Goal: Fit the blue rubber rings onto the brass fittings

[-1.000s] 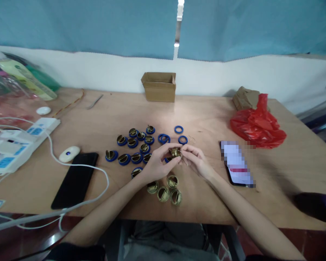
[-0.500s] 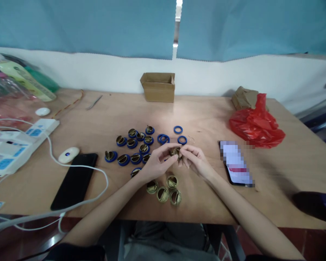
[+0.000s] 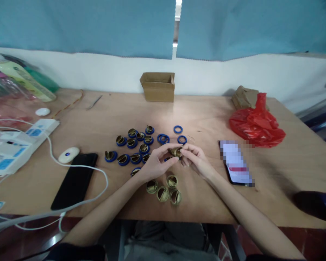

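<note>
Brass-coloured round fitting [image 3: 176, 152] is held just below frame centre, clear of the tabletop as far as can be seen. Its left side is pinched between thumb and fingers of the left hand [image 3: 155, 164]; its right edge is gripped by thumb and index of the right hand [image 3: 197, 160]. Exact contact is partly hidden by fingers. Likely rigid, small, fairly light, not fragile; smooth metal may be slippery. Best gripped by the outer rim; the raised centre tab, as seen on the bare fittings [image 3: 163, 194] at lower centre, should not be loaded, may be hinged. Blue rings [image 3: 178, 129], right of upper centre, are probably pliable, best pinched at the edge.
</note>
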A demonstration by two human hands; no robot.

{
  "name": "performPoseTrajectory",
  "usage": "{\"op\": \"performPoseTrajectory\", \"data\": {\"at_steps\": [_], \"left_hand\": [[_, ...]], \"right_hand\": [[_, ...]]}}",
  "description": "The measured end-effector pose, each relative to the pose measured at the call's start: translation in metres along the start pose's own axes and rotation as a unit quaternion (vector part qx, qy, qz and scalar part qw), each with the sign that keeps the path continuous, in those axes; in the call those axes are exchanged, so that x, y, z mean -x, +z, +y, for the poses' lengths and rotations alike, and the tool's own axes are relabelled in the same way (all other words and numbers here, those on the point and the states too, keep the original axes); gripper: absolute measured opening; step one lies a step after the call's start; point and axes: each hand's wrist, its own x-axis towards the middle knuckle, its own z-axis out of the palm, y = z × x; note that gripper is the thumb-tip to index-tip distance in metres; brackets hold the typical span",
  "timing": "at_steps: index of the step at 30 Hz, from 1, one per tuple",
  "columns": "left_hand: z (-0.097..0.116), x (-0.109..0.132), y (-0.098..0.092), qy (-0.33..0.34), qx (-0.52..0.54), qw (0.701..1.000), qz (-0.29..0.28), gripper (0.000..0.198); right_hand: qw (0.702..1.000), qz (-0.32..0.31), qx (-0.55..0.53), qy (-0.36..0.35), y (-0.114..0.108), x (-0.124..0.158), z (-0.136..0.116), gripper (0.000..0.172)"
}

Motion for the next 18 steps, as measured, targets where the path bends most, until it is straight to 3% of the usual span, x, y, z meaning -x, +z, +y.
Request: {"op": "performPoseTrajectory", "data": {"at_steps": [18], "left_hand": [[-0.0006,-0.0005,0.0002,0.002,-0.014,1.0,-0.001,0.035]], "right_hand": [[1.0,-0.021,0.007,-0.011,-0.0032,-0.0002,0.003,0.026]]}}
